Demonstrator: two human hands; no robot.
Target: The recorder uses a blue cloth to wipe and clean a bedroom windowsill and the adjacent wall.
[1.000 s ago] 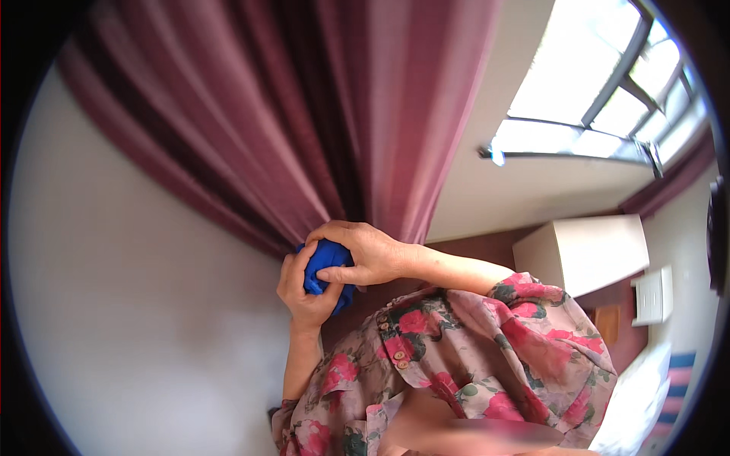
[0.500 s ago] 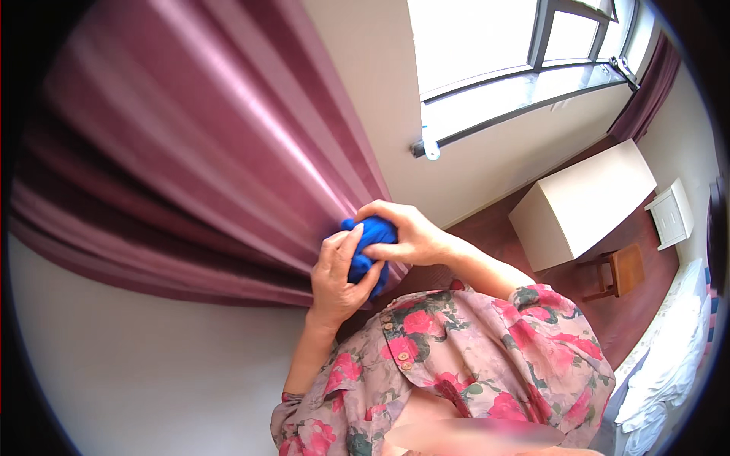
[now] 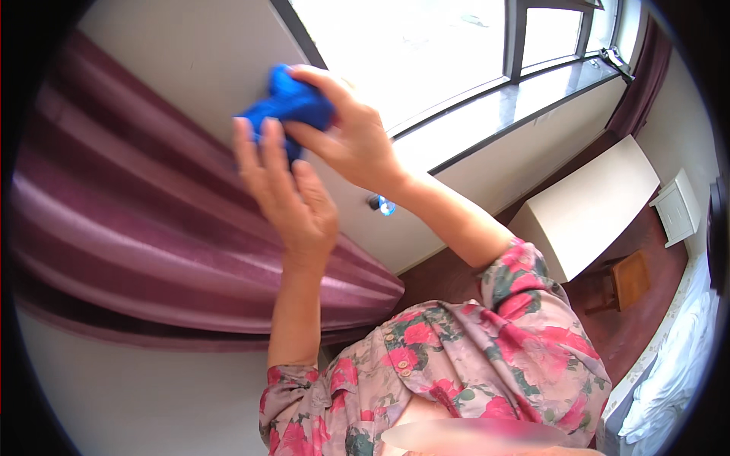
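Now the right hand (image 3: 356,135) clamps the blue cloth (image 3: 296,105) higher than before — the left hand (image 3: 295,199), fingers straightened, leans against it.

Curtain (image 3: 144,220): we have mauve folds sweeping across the left, lighter and darker bands alternating.
Window (image 3: 411,53): dark-framed, and we see it blazing bright up top, a sill (image 3: 517,114) running beneath.
Far curtain (image 3: 648,76): there it hangs, beyond the window.
White furniture (image 3: 593,199): big and boxy, we find it on reddish floor (image 3: 663,266).
Wooden seat (image 3: 631,280): brown, close beside that.
Drawers (image 3: 677,209): small, white, near our right edge.
Bed (image 3: 669,387): rumpled white covers.
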